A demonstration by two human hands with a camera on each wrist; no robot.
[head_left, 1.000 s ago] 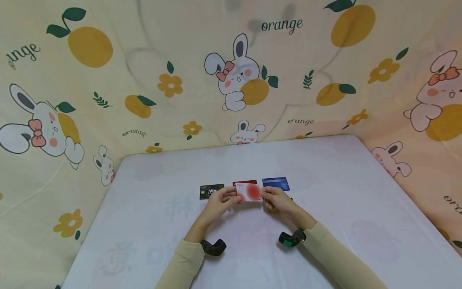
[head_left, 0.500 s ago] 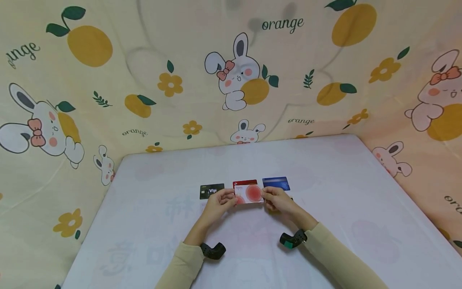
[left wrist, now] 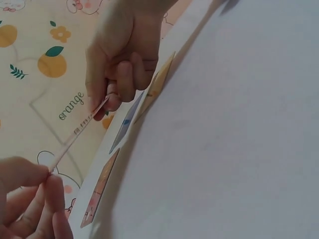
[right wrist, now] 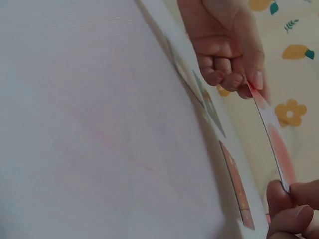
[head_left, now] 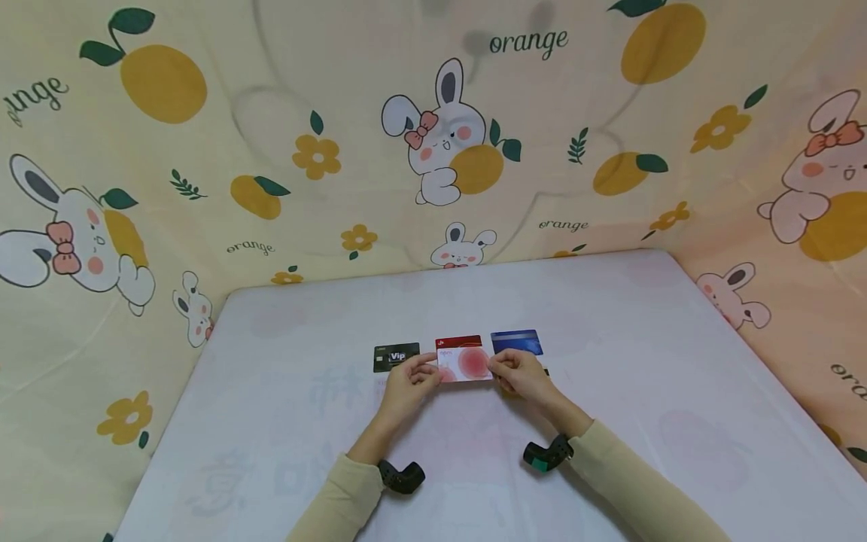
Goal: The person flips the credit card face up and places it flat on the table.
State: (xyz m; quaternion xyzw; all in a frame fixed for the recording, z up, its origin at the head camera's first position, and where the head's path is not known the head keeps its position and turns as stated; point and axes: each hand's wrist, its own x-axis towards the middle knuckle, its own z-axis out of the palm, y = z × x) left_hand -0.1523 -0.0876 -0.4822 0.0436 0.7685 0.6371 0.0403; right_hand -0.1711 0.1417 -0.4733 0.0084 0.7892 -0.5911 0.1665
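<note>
A white card with pinkish-red circles [head_left: 467, 364] is stretched between my two hands, raised off the table. My left hand [head_left: 409, 384] pinches its left edge between thumb and fingers, and my right hand [head_left: 525, 375] pinches the right edge. Seen from the left wrist, the card [left wrist: 77, 133] is nearly edge-on; from the right wrist, its circled face [right wrist: 279, 149] shows at a slant. Behind it lies a red card [head_left: 458, 342], mostly covered. A dark Vip card [head_left: 396, 356] lies beside my left hand, and a blue card [head_left: 516, 341] just beyond my right.
A yellowish card [left wrist: 153, 92] lies on the white table [head_left: 305, 436], mostly hidden by my right hand in the head view. Printed cloth [head_left: 352, 90] with rabbits and oranges hangs behind the table. Each wrist wears a black band [head_left: 403, 477].
The circled card has come slightly toward me, and more of the red card shows behind it. Both hands keep their pinch on its edges. The other visible cards lie where they were.
</note>
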